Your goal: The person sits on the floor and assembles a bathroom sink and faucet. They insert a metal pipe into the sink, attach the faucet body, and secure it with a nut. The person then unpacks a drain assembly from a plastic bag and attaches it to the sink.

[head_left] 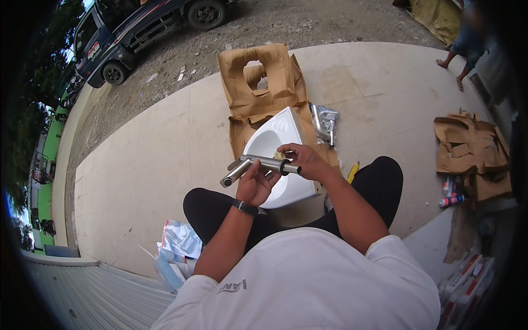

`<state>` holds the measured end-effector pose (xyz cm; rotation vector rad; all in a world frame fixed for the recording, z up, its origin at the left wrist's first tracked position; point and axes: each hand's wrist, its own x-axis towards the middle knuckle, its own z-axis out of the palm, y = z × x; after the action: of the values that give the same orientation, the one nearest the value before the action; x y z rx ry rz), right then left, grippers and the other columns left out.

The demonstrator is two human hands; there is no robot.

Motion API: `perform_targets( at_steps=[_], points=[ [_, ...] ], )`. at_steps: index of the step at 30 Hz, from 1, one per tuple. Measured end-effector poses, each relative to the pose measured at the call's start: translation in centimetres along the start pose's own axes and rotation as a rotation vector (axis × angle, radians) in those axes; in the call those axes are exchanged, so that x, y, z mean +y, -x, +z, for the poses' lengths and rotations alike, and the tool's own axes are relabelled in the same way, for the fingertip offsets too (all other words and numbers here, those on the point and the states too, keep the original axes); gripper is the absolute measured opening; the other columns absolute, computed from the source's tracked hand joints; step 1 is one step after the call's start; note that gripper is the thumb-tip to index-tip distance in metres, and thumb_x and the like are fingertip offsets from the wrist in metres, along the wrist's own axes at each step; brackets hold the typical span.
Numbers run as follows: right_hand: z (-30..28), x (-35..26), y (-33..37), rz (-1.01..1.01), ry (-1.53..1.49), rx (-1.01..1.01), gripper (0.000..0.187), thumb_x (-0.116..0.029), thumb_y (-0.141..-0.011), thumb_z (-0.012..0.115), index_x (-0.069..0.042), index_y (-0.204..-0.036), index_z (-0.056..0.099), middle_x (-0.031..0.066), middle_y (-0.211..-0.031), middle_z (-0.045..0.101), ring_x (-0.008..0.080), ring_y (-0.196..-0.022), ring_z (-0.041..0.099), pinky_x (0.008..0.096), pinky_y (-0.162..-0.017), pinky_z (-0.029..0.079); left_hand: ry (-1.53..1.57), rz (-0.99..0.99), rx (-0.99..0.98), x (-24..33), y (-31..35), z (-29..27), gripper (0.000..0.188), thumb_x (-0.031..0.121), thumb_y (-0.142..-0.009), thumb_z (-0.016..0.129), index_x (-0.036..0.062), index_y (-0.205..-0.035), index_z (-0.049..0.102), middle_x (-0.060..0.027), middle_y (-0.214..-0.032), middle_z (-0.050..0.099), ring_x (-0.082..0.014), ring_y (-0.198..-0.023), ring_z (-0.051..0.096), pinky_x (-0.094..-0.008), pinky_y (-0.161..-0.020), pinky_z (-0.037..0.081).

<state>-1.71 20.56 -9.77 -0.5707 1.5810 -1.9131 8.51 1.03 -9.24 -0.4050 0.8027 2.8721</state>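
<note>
My left hand (pixel 256 185) is closed around a chrome drain pipe (pixel 235 172) with a bent, open end and a black ring on its right part. Between the fingertips of my right hand (pixel 306 160) is a small cream-coloured piece (pixel 280 156), right beside the pipe. What exactly this piece is I cannot make out. Below both hands, a white ceramic washbasin (pixel 291 190) lies between my bent legs on opened cardboard (pixel 235 93). A clear plastic bag of chrome fittings (pixel 325 124) rests against the basin's far right side.
A yellow tool or strip (pixel 353 172) lies by my right knee. Plastic wrapping (pixel 181 242) is at my left. More cardboard (pixel 470 146) and a small bottle (pixel 452 201) sit to the right. A person (pixel 470 44) is at the far right; a truck (pixel 115 49) stands far left.
</note>
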Motion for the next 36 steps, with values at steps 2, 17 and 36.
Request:
perform_targets(
  at_steps=[2,17,36],
  points=[
    [-0.2,0.5,-0.3,0.048,0.056,0.010,0.046,0.004,-0.087,0.073,0.004,-0.131,0.061,0.0125,-0.118,0.069,0.0198,-0.111,0.069,0.0311,-0.090,0.058,0.012,-0.034,-0.017,0.0,-0.3,-0.3,0.030,0.027,-0.108,0.055,0.0060,-0.130,0.056,-0.0163,-0.127,0.066,-0.0336,-0.121,0.064,-0.0511,-0.109,0.053],
    [-2.8,1.2,-0.7,0.172,0.199,-0.102,0.053,-0.003,-0.090,0.067,-0.007,-0.142,0.057,0.0055,-0.108,0.066,0.0088,-0.088,0.066,0.0237,-0.073,0.052,-0.030,-0.184,-0.036,-0.3,-3.2,-1.8,0.037,0.030,-0.109,0.053,0.0035,-0.134,0.053,-0.0203,-0.133,0.064,-0.0364,-0.120,0.066,-0.0499,-0.105,0.055],
    [-5.9,3.8,-2.6,0.215,-0.115,0.233,0.050,-0.019,-0.096,0.073,-0.005,-0.141,0.057,0.0063,-0.112,0.069,0.0121,-0.092,0.069,0.0265,-0.077,0.054,-0.069,-0.120,0.025,-0.1,-6.1,-2.4,0.031,0.026,-0.109,0.054,0.0072,-0.132,0.054,-0.0189,-0.141,0.060,-0.0371,-0.126,0.062,-0.0511,-0.109,0.053]
  ],
)
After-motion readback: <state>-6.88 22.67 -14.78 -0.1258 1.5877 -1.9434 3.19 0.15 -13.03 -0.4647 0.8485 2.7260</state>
